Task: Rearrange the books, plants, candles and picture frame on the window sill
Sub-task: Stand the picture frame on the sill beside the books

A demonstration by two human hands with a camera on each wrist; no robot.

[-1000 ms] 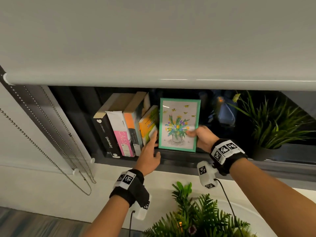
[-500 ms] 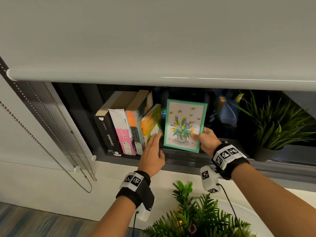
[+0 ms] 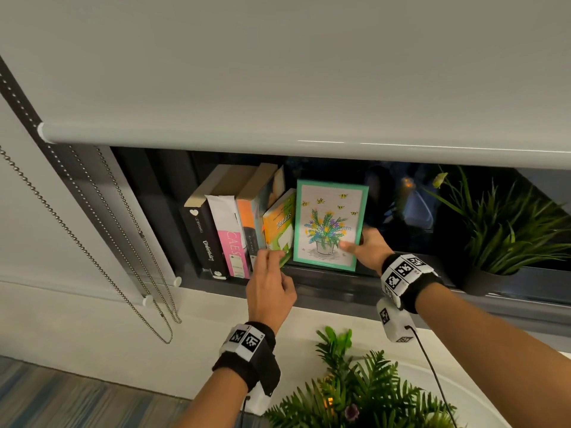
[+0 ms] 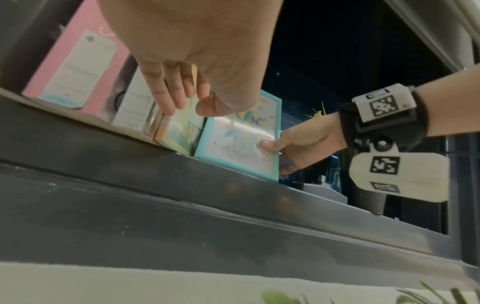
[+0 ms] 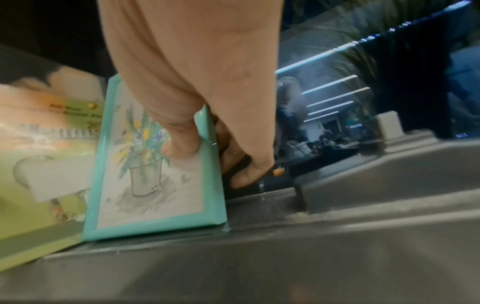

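Observation:
A teal picture frame point(image 3: 327, 217) with a flower drawing stands on the dark window sill point(image 3: 340, 282), leaning back a little. My right hand point(image 3: 360, 247) grips its right edge, thumb on the glass and fingers behind, as the right wrist view shows point(image 5: 215, 162). Just left of the frame point(image 4: 241, 144) leans the yellow-green Tennis book point(image 3: 279, 223). My left hand point(image 3: 273, 257) touches the low corner of this book point(image 4: 179, 127) with straight fingers point(image 4: 166, 98), thumb close by. Further left stand a black book point(image 3: 202, 239), a white and pink book point(image 3: 230, 239) and an orange-spined book point(image 3: 248, 223).
A potted grass plant point(image 3: 494, 230) stands on the sill to the right. Another leafy plant point(image 3: 355, 393) sits below my arms. A lowered roller blind point(image 3: 278, 72) hangs just above the books, with bead chains point(image 3: 123, 257) at the left. A dim orange glow point(image 3: 407, 182) shows behind the frame.
The frame tipped to the right, then came back nearly upright beside the Tennis book. My left fingers slid from the book's cover down to its bottom corner.

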